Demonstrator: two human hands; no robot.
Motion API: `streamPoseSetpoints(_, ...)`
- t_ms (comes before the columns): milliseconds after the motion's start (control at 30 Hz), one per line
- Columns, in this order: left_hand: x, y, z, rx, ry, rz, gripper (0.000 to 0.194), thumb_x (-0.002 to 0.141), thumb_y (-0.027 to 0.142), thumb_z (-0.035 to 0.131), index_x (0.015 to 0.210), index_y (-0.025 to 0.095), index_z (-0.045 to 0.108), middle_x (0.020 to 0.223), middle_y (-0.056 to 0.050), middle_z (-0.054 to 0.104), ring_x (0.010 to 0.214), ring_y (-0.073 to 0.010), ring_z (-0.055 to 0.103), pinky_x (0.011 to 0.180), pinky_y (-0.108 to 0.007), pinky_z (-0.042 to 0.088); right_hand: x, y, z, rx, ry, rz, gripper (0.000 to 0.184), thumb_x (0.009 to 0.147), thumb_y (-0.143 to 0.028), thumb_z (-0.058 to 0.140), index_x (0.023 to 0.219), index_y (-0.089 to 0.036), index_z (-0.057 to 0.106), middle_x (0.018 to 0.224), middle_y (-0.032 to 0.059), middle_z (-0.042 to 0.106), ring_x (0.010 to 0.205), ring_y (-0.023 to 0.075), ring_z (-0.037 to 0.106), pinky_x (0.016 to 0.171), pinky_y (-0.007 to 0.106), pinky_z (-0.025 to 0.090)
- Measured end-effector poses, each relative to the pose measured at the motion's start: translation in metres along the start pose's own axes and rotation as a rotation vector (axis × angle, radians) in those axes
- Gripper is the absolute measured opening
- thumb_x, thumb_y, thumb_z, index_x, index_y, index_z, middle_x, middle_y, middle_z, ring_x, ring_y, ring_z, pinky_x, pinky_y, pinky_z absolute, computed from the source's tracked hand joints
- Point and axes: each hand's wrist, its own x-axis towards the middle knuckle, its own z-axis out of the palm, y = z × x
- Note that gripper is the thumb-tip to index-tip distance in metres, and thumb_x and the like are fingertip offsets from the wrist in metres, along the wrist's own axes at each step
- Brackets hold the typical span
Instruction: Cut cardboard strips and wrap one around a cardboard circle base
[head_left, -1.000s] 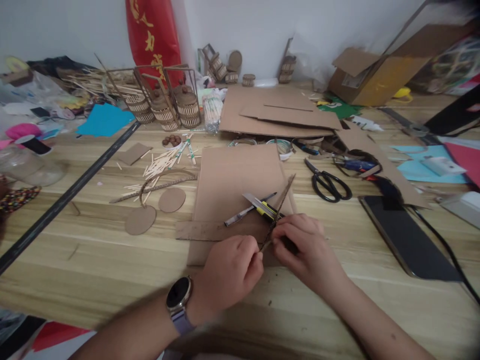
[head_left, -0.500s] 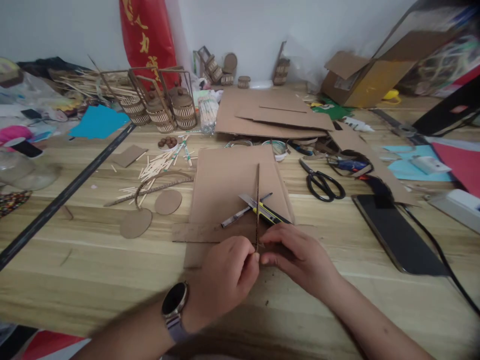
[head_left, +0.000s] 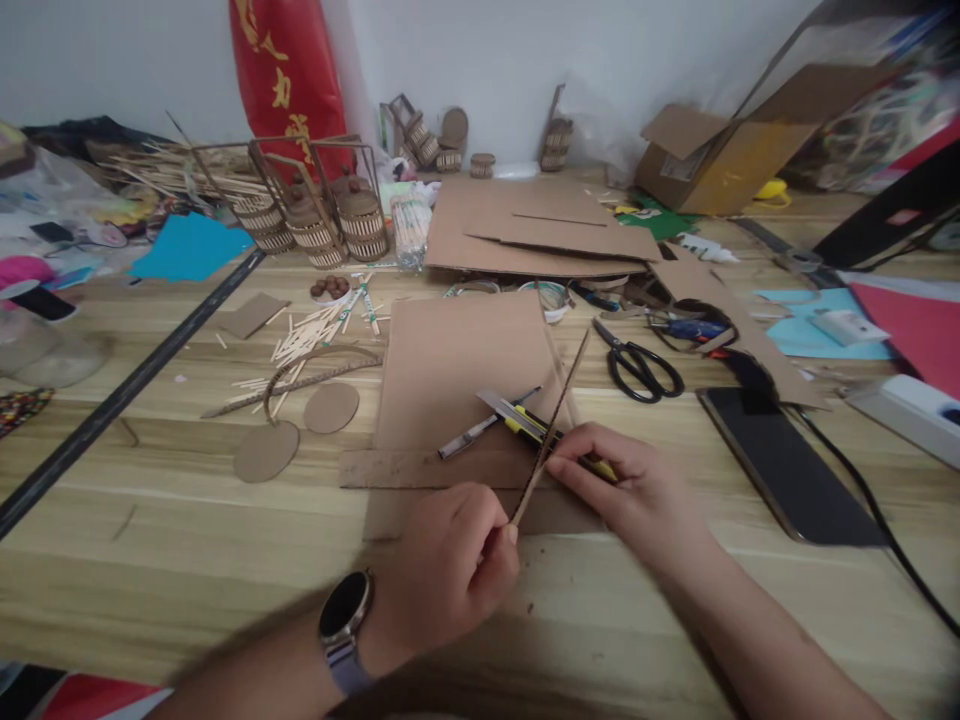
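Note:
A narrow cardboard strip point(head_left: 564, 398) slants up and to the right from my left hand point(head_left: 457, 565), which pinches its lower end between thumb and fingers. My right hand point(head_left: 637, 490) has its thumb and fingertips closed on the strip's side, partway along. Below the strip, a yellow and black utility knife point(head_left: 525, 422) lies on a cardboard sheet point(head_left: 457, 350), crossed with a slim silver craft knife or pen point(head_left: 469, 438). Under my hands is a flat cardboard band point(head_left: 405, 468) with faint marks along it.
Black scissors point(head_left: 641, 370) and a dark phone point(head_left: 780, 465) lie to the right. Two cardboard discs point(head_left: 331, 407), a bent strip and loose sticks point(head_left: 311, 335) are at left. Small stick-and-cardboard baskets point(head_left: 363, 220) stand behind, near more cardboard point(head_left: 525, 225) and an open box point(head_left: 712, 165).
The strip has tipped from nearly upright to a rightward slant. My right hand has moved slightly right and up and now grips it; my left hand keeps hold of its lower end.

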Motion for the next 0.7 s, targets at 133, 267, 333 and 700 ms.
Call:
streamPoseSetpoints(133,-0.001,0.001,-0.001,-0.028,0.020,0.028,0.020,0.092,0.015,0.040,0.073,0.022,0.038,0.064,0.003,0.049,0.057,-0.0120,0.045,0.055,-0.025,0.033,0.002,0.005,-0.007,-0.017,0.115,0.104,0.021,0.082,-0.039,0.065,0.068,-0.023,0.065,0.062,0.0003,0.064,0.058,0.0151,0.054,0.052,0.027,0.041)
streamPoseSetpoints(267,-0.002,0.002,-0.002,-0.055,0.037,0.076,0.019,0.090,0.014,0.041,0.073,0.022,0.037,0.062,0.004,0.047,0.056,-0.0114,0.044,0.054,-0.024,0.032,0.006,0.017,-0.016,-0.008,0.286,0.201,0.022,0.077,-0.040,0.066,0.065,-0.022,0.063,0.060,-0.0007,0.061,0.054,0.0138,0.049,0.050,0.027,0.036)
streamPoseSetpoints(333,-0.002,0.002,-0.003,-0.082,0.040,0.074,0.019,0.090,0.015,0.041,0.073,0.022,0.036,0.062,0.004,0.045,0.056,-0.0109,0.043,0.054,-0.024,0.031,0.007,0.021,-0.020,0.006,0.344,0.222,0.021,0.076,-0.039,0.067,0.064,-0.022,0.062,0.059,-0.0017,0.059,0.054,0.0134,0.048,0.051,0.027,0.036)
streamPoseSetpoints(700,-0.004,0.003,-0.010,-0.235,0.031,0.034,0.018,0.088,0.016,0.043,0.072,0.022,0.036,0.061,0.005,0.041,0.055,-0.0104,0.041,0.053,-0.023,0.032,0.014,0.039,-0.040,0.042,0.625,0.318,0.017,0.067,-0.037,0.072,0.065,-0.024,0.063,0.059,-0.0027,0.058,0.055,0.0144,0.047,0.052,0.028,0.032)
